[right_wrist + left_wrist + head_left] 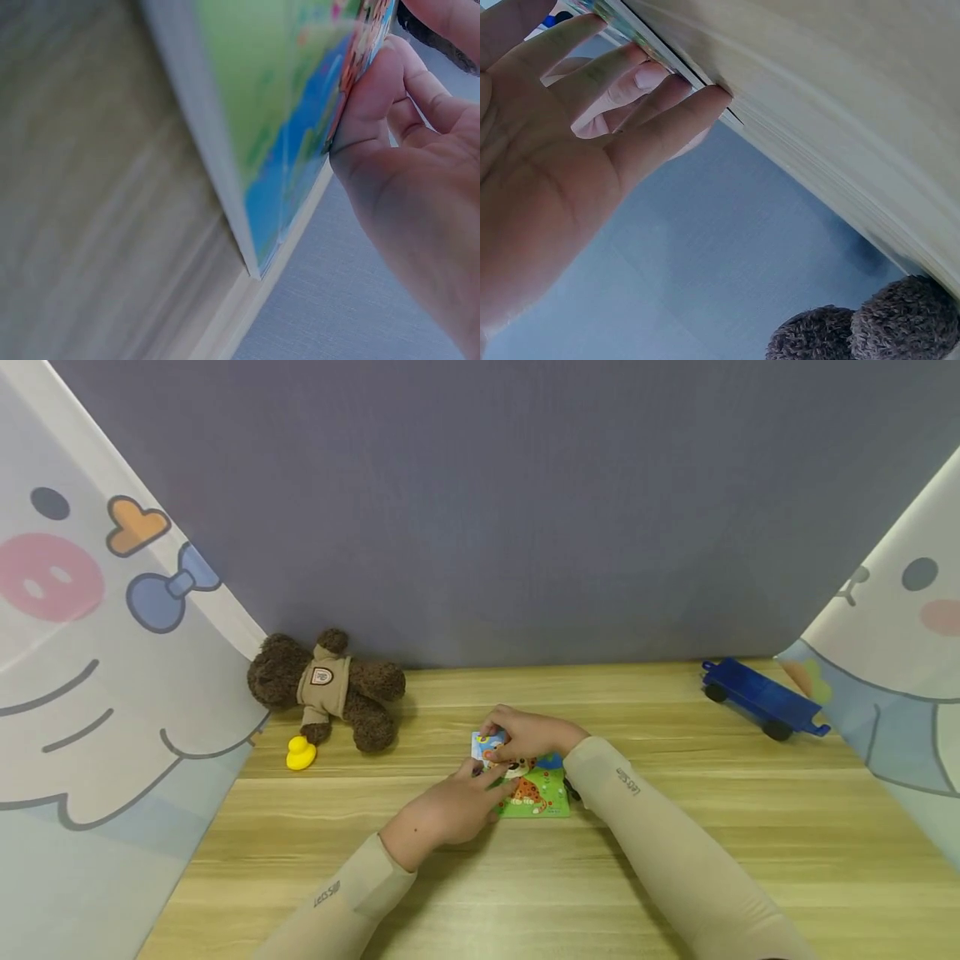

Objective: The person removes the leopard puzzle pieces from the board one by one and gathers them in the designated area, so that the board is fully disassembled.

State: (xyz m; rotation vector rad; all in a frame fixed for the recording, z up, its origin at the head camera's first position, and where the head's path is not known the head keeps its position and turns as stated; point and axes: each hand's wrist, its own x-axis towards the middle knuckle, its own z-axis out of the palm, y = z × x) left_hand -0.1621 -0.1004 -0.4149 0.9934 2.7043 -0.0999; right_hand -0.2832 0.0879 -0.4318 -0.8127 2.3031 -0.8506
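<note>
A flat picture board (551, 802) lies on the wooden table in the head view, printed with a spotted cub on green grass under blue. My left hand (452, 806) rests at its left side, its extended fingers touching the surface; the left wrist view shows those fingertips along the board's edge. Over the upper left part of the board bends my right hand (527, 735), fingers curled down and the thumb pointing left. The right wrist view has its thumb (367, 101) against the print; whether it pinches a piece, I cannot tell.
A brown teddy bear (326, 685) in a beige shirt lies at the back left, with a yellow rubber duck (301, 753) in front of it. At the back right stands a blue toy wagon (761, 693) with black wheels. A grey wall (480, 527) closes off the back.
</note>
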